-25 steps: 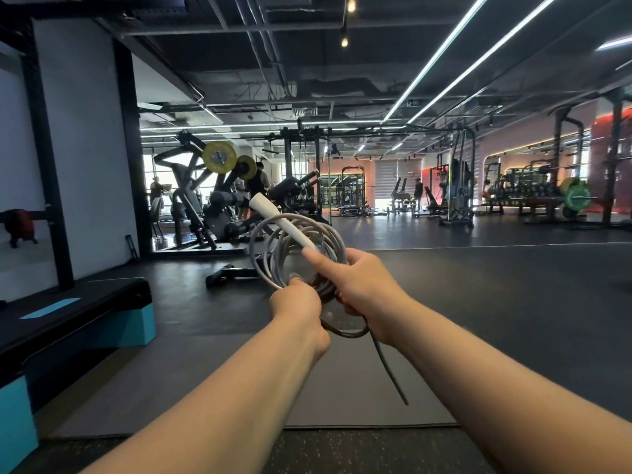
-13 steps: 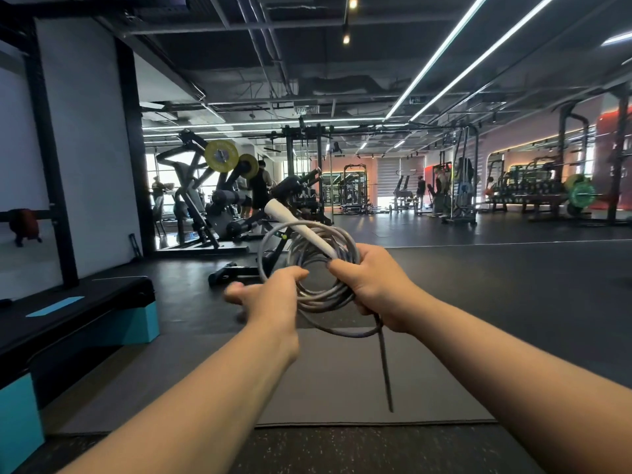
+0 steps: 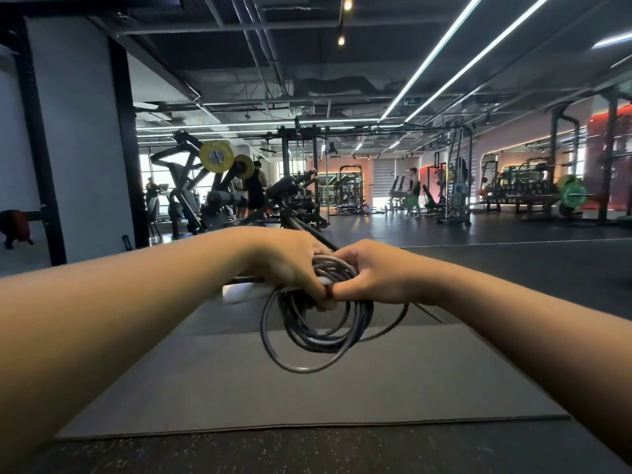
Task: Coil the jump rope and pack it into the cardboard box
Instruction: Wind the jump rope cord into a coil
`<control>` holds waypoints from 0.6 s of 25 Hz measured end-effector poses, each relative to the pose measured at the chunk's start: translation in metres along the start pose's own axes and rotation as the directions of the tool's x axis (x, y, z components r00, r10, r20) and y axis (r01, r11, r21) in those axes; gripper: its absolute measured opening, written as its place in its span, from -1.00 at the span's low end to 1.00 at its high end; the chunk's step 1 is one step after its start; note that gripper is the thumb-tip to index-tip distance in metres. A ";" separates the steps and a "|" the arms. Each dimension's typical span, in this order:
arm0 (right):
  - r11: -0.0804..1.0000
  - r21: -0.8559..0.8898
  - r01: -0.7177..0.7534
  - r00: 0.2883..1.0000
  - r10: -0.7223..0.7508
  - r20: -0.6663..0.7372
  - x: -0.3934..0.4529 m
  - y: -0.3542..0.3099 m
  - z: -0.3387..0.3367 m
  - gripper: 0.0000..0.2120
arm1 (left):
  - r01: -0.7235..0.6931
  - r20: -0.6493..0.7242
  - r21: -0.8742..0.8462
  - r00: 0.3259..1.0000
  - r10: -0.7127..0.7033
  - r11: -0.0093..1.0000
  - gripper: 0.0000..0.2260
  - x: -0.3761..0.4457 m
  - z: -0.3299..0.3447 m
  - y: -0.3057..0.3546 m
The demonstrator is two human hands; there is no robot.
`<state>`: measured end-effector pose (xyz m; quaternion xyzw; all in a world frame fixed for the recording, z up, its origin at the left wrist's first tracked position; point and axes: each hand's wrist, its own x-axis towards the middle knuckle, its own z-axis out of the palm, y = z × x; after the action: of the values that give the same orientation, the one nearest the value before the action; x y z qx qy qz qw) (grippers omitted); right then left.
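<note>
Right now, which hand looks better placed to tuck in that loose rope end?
Probably the right hand: the loose end trails out just below it. The left hand grips the top of the coil and the white handle.

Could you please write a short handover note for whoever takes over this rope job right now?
Left hand: grips the top of the coiled rope.
Right hand: grips the same bundle, beside the left.
Rope: loops hang below both hands over the grey mat; white handle pokes out left; a loose tail trails right.
Done: mostly coiled.
Left: tuck the tail, then pack it. No box in view.
</note>
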<state>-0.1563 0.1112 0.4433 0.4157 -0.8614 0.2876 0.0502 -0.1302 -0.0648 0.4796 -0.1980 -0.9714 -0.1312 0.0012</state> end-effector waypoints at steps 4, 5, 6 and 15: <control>0.995 0.094 -0.037 0.996 0.029 0.083 -0.011 0.003 -0.005 -0.85 | -0.017 0.084 -0.313 0.995 0.046 0.949 -0.73 -0.011 0.020 -0.002; 0.996 0.079 -0.040 0.995 0.033 0.090 -0.013 0.004 -0.006 -0.87 | -0.033 0.079 -0.282 0.995 0.058 0.959 -0.73 -0.013 0.023 -0.001; 0.996 0.078 -0.046 0.995 0.039 0.097 -0.014 0.007 -0.006 -0.86 | -0.045 0.063 -0.250 0.996 0.063 0.967 -0.72 -0.014 0.025 0.002; 0.942 0.288 -0.174 0.984 0.155 0.089 -0.045 0.046 -0.038 -0.67 | 0.047 0.056 -0.156 0.998 -0.038 0.987 -0.88 -0.033 0.012 -0.016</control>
<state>-0.1673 0.1850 0.4392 0.3541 -0.8418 0.4023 -0.0645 -0.1051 -0.0882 0.4622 -0.1802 -0.9617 -0.2019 -0.0430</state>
